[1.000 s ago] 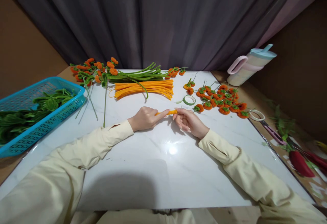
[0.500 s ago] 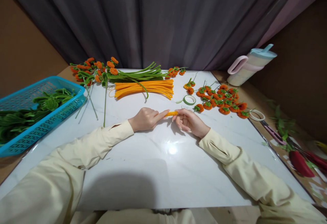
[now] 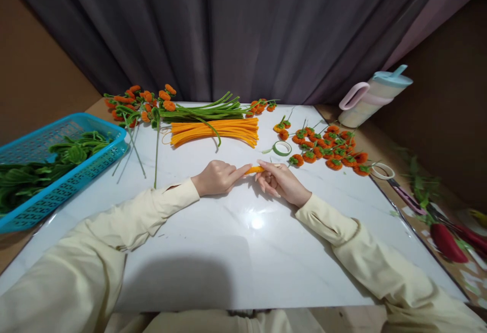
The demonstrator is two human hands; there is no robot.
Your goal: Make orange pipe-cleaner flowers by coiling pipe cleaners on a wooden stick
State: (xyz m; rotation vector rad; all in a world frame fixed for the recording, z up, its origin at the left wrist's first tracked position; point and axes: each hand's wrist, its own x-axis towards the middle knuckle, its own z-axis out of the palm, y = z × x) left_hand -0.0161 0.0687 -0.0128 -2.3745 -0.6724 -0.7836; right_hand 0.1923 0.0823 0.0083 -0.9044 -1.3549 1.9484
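Note:
Between my two hands is a short, thick piece of orange pipe cleaner (image 3: pixel 254 170), apparently coiled. My left hand (image 3: pixel 218 177) is closed on its left end, the index finger stretched along it. The thumb and index finger of my right hand (image 3: pixel 283 182) pinch the other end, the remaining fingers curled below. A thin pale tip shows past the right fingers; I cannot make out what it is. Beyond the hands lie a bundle of orange pipe cleaners (image 3: pixel 215 133) and green pipe cleaners (image 3: pixel 213 110). A roll of green tape (image 3: pixel 282 148) rests just behind my right hand.
Several orange pipe-cleaner blossoms (image 3: pixel 323 146) lie at the right, more flowers (image 3: pixel 140 102) at back left. A blue basket (image 3: pixel 76 178) holds green leaves. A tumbler (image 3: pixel 375 99), a white ring (image 3: pixel 382 171), scissors (image 3: pixel 407 197) and a red-handled tool (image 3: pixel 449 243) are along the right side.
My right fingers have shifted slightly along the orange piece toward my left hand, covering more of it. The pale tip now shows beside them. My left hand has hardly moved.

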